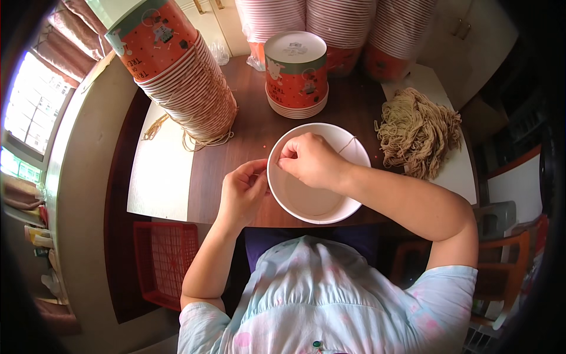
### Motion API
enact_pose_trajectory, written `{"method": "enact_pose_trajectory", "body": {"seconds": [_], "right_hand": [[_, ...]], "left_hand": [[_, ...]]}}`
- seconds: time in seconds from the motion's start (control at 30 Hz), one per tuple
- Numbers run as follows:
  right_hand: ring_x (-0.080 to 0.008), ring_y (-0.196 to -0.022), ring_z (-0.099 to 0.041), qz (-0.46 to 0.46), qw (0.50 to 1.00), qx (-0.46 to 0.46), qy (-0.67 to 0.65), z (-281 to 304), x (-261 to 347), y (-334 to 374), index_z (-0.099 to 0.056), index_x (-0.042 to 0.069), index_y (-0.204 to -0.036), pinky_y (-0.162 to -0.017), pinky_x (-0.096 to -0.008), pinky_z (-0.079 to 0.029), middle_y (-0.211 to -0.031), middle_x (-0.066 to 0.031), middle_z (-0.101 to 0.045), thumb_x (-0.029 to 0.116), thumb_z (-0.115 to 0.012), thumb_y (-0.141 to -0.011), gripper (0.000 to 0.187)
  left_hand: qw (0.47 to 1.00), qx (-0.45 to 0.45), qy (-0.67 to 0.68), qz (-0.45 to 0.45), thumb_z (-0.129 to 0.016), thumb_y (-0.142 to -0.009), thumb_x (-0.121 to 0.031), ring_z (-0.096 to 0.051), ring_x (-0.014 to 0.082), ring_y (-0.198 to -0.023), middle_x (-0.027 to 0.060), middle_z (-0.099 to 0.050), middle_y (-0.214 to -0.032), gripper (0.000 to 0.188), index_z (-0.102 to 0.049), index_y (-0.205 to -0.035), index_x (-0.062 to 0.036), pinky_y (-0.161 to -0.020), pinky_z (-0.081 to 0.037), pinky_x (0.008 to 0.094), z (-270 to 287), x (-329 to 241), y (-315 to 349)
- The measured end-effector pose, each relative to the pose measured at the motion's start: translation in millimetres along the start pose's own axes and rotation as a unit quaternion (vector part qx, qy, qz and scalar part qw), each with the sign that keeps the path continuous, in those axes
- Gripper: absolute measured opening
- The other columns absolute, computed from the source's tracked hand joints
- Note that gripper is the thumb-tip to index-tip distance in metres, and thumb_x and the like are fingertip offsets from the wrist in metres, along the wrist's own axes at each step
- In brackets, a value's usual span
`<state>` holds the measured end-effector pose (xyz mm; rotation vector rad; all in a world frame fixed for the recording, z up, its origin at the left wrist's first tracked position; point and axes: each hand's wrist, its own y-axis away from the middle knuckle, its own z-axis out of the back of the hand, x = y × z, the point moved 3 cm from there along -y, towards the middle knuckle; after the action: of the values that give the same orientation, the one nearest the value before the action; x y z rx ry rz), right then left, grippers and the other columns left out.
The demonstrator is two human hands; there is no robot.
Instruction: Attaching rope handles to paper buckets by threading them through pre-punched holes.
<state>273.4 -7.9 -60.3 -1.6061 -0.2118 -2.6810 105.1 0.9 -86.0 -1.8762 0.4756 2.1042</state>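
Observation:
A white-lined paper bucket [312,203] stands open end up near the table's front edge, tilted slightly toward me. My right hand [309,156] reaches inside it, thumb and fingers pinched together at the left inner wall. What they pinch is hidden. A thin tan cord [348,145] runs from the bucket's far right wall and disappears beneath this hand. Outside, my left hand [244,187] is closed, its curled fingertips against the bucket's left wall. Whether anything small is between those fingers cannot be seen.
A tall leaning stack of orange buckets [188,88] with cords hanging from it stands at left. A shorter upside-down stack [296,76] is beyond my bucket. Wrapped bucket stacks [342,29] line the back. A tan cord heap [415,133] lies right. Below left is a red crate [168,262].

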Motion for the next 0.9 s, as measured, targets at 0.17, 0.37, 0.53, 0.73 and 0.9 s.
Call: {"method": "enact_pose_trajectory", "body": {"seconds": [0.17,0.37,0.53,0.73,0.9], "right_hand": [[-0.0138,-0.066,-0.061,0.021,1.0,0.0,0.008,0.9,1.2,-1.3,-0.066,-0.001,-0.079,-0.061,-0.0319,-0.049,-0.071,-0.0099,-0.067,0.011,-0.064,-0.083,0.013],[-0.014,-0.07,-0.062,0.009,0.999,0.035,0.015,0.1,2.5,2.3,-0.067,-0.001,-0.081,-0.065,-0.0318,-0.05,-0.073,-0.0094,-0.067,0.014,-0.064,-0.083,0.015],[-0.0173,-0.08,-0.064,0.001,0.994,0.104,0.031,12.2,6.9,16.5,-0.064,0.0,-0.102,-0.074,-0.0331,-0.05,-0.086,-0.0109,-0.068,0.028,-0.069,-0.084,0.034],[-0.0341,-0.088,-0.063,0.086,0.942,0.116,0.304,24.4,41.5,67.9,-0.057,-0.001,-0.112,-0.078,-0.0405,-0.05,-0.092,-0.0179,-0.063,0.055,-0.074,-0.069,0.073],[-0.0325,-0.077,-0.063,0.176,0.904,0.063,0.385,15.5,36.9,76.1,-0.058,0.002,-0.083,-0.069,-0.0414,-0.05,-0.081,-0.014,-0.06,0.027,-0.072,-0.072,0.031]], "left_hand": [[1.0,0.016,-0.005,-0.005,-0.054,-0.093,-0.005,-0.063,0.0096,-0.077,0.0057,-0.066,-0.088,0.022,-0.061,-0.112,0.0049,-0.07,-0.054,0.0241,-2.3,-4.9,-3.5],[0.991,0.025,-0.122,-0.051,-0.058,-0.09,-0.005,-0.062,0.0087,-0.074,0.0062,-0.067,-0.082,0.017,-0.064,-0.102,0.0049,-0.064,-0.051,0.0246,3.8,-5.1,-4.8],[0.958,0.011,-0.263,-0.114,-0.056,-0.088,-0.001,-0.059,0.0068,-0.071,0.004,-0.064,-0.079,0.011,-0.063,-0.094,0.0049,-0.065,-0.048,0.0219,2.6,-19.1,3.3],[1.0,0.022,-0.016,-0.016,-0.05,-0.09,-0.004,-0.053,0.0067,-0.071,0.0032,-0.061,-0.086,0.009,-0.057,-0.088,0.0008,-0.067,-0.044,0.0209,22.3,-8.6,18.7],[0.984,0.088,0.103,-0.112,-0.045,-0.092,-0.002,-0.05,0.0052,-0.074,0.0046,-0.058,-0.094,0.008,-0.053,-0.094,-0.0006,-0.066,-0.042,0.0196,2.7,-26.4,24.5]]}}
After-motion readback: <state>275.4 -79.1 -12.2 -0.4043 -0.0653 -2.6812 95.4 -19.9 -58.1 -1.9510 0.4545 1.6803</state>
